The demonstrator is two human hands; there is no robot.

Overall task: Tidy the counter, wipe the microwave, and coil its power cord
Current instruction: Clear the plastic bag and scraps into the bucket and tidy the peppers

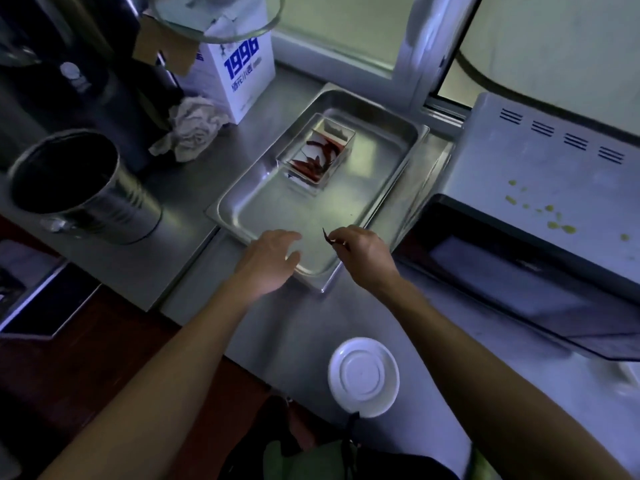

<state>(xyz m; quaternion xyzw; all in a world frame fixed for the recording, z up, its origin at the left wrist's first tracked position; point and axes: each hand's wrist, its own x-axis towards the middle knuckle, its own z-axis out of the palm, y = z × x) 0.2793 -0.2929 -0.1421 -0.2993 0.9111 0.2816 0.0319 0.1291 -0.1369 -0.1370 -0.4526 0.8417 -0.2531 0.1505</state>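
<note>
**Now: a chili pinched over the tray**

The right hand (363, 252) pinches a dried chili (327, 236) between curled fingers. Just beside it, the left hand (268, 261) hovers with fingers loosely apart over the steel tray (381, 161). The microwave (540, 188) stands to the right hand's right.

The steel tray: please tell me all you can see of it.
The steel tray is rectangular, shiny metal, with a raised rim and rounded corners, lying flat and askew on the steel counter. A clear box of dried red chillies stands inside. The left hand overlaps its near rim; the right hand pinches a chilli above it.
</note>
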